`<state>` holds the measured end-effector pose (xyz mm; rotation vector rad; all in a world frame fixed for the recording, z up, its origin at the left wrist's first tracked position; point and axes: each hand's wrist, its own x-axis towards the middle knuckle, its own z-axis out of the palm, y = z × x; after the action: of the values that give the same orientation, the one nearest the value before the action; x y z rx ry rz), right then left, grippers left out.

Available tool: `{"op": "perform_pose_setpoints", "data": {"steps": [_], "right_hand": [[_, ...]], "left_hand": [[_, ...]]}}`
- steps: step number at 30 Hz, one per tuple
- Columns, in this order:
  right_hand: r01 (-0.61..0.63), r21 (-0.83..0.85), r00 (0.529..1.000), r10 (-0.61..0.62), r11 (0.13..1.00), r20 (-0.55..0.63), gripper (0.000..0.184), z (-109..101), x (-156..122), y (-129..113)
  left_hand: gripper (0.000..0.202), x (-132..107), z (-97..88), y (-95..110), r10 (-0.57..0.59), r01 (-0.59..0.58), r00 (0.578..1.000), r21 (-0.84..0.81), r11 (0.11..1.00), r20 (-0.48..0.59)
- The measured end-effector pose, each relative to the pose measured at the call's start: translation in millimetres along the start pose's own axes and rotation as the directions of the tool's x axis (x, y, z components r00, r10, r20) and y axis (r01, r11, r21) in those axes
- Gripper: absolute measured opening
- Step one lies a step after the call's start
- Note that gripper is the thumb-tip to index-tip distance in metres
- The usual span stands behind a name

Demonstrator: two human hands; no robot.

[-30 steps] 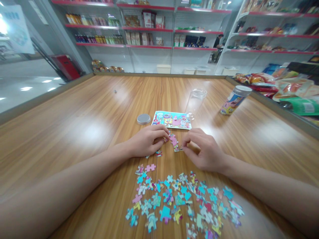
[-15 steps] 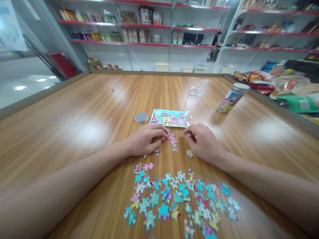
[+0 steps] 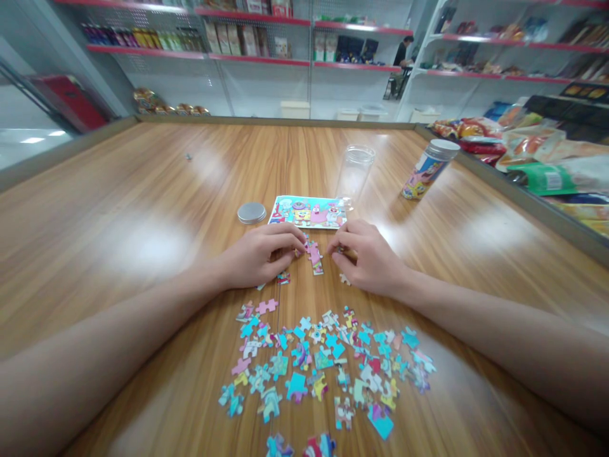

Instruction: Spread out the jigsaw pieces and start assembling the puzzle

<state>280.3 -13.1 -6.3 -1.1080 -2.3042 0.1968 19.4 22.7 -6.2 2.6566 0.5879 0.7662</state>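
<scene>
A short strip of joined pink puzzle pieces (image 3: 314, 256) lies on the table between my hands. My left hand (image 3: 264, 254) rests at its left side, fingers curled and fingertips closed on a small puzzle piece (image 3: 299, 252) beside the strip. Just right of the strip, my right hand (image 3: 368, 257) pinches another puzzle piece (image 3: 340, 250), mostly hidden by the fingers. Below that hand a pale loose piece (image 3: 345, 279) is partly covered. Another colourful piece (image 3: 284, 278) shows under my left hand. Beyond the fingertips lies the cartoon picture card (image 3: 309, 212).
Many loose puzzle pieces (image 3: 296, 384) are spread near me. A silver lid (image 3: 252, 212) lies left of the card. Behind the card stands a clear jar (image 3: 356, 174), with a printed canister (image 3: 429, 170) farther right. Snack packets (image 3: 537, 149) line the right edge; a person (image 3: 402, 60) is far back.
My right hand has moved left, nearer the pink strip, and now partly covers the pale loose piece. My left hand stays by the strip. The view has tipped downward.
</scene>
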Motion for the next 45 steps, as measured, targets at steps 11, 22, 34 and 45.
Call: {"op": "perform_pose_setpoints", "data": {"steps": [11,22,34,45], "right_hand": [[-0.008,0.038,0.999,0.009,0.999,-0.032,0.025,0.5,0.8,3.1],[0.024,0.05,0.997,-0.021,0.998,-0.072,0.024,2.3,-0.5,5.3],[0.03,0.048,0.997,-0.026,0.998,-0.073,0.023,3.8,0.2,6.1],[0.034,0.049,0.996,-0.03,0.998,-0.079,0.021,5.3,-0.4,8.8]], "left_hand": [[0.019,-0.4,-0.1,0.0,-0.003,0.003,1.0,-0.004,1.0,0.013],[0.019,-0.2,-0.3,1.0,-0.013,0.013,1.0,-0.007,1.0,0.016],[0.019,-0.2,-0.3,1.5,-0.004,0.004,1.0,-0.011,1.0,0.012],[0.019,-0.6,-0.1,0.8,-0.011,0.011,1.0,-0.007,1.0,0.013]]}}
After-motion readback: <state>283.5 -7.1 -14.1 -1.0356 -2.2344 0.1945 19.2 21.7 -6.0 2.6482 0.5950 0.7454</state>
